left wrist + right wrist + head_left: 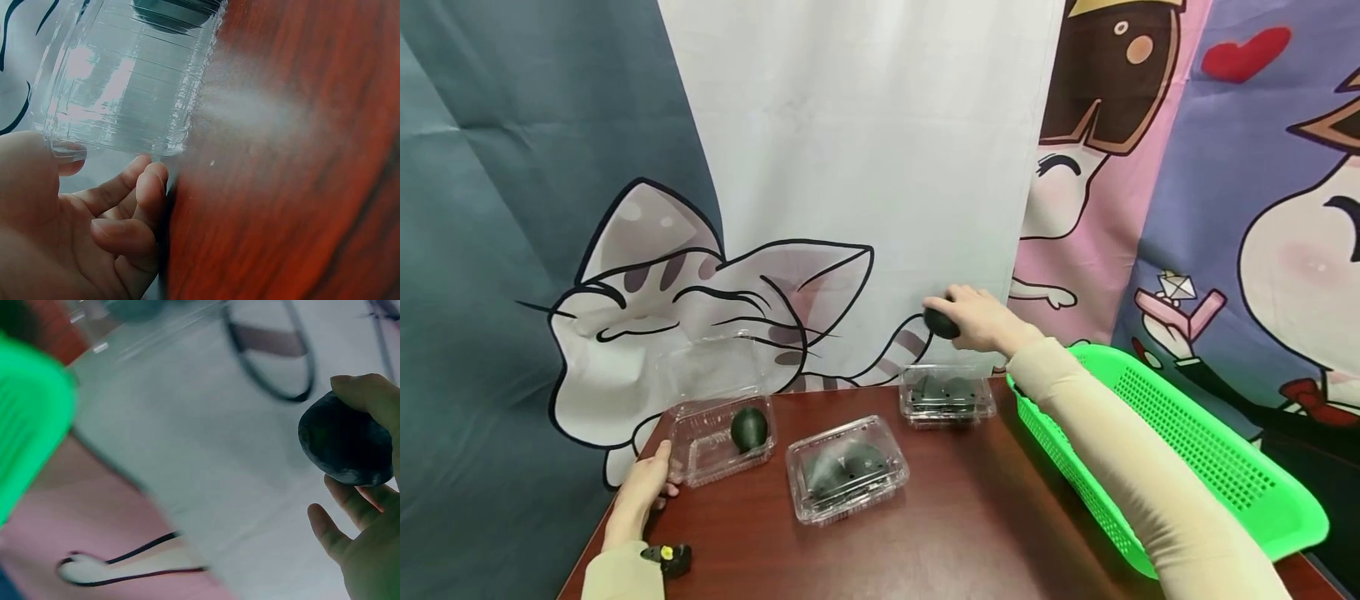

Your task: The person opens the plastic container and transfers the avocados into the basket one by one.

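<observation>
My right hand (981, 321) holds a dark green avocado (941, 322) in the air, above and behind the boxes. In the right wrist view the thumb lies over the avocado (347, 440) and fingertips support it from below. At the table's left side, my left hand (643, 487) grips the near left edge of a clear plastic clamshell box (707, 454) by thumb and fingertips. Its lid (711, 367) stands raised at the back. One avocado (749, 429) sits in the right half of that box.
Two closed clamshell boxes with dark avocados stand on the brown table (925, 533): one box (847, 469) in the middle, another box (946, 394) at the back edge. A long green plastic basket (1292, 500) stands at right, under my right forearm. A printed cloth (865, 167) hangs behind.
</observation>
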Demonstrator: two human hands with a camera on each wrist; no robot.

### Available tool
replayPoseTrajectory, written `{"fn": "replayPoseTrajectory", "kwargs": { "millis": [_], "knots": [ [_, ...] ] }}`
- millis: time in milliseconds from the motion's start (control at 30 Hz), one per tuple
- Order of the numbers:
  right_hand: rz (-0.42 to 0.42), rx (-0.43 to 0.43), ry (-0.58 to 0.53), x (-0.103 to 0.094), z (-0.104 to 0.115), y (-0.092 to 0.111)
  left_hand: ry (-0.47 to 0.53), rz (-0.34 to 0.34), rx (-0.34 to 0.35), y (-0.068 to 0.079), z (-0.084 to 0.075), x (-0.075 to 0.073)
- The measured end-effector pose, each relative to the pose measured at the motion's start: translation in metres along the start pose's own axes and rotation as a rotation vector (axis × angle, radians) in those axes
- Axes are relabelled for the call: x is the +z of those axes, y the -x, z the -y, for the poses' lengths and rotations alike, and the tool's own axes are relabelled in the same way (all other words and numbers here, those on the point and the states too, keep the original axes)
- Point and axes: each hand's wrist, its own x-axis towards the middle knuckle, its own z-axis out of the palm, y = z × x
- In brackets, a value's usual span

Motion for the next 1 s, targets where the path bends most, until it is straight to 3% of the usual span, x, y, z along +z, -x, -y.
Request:
{"fn": "replayPoseTrajectory", "kwargs": {
  "millis": [400,700,1000],
  "knots": [
    [0.053,0.199,-0.03,0.02,-0.07,0.056,0.012,0.011,-0.022,0.008,0.008,-0.01],
    [0.141,0.245,-0.022,0.025,-0.093,0.109,0.004,0.004,-0.024,0.011,0.008,-0.006],
    [0.241,0.332,-0.066,0.029,-0.114,0.157,-0.014,0.003,0.005,0.004,-0.006,-0.002]
  ]
}}
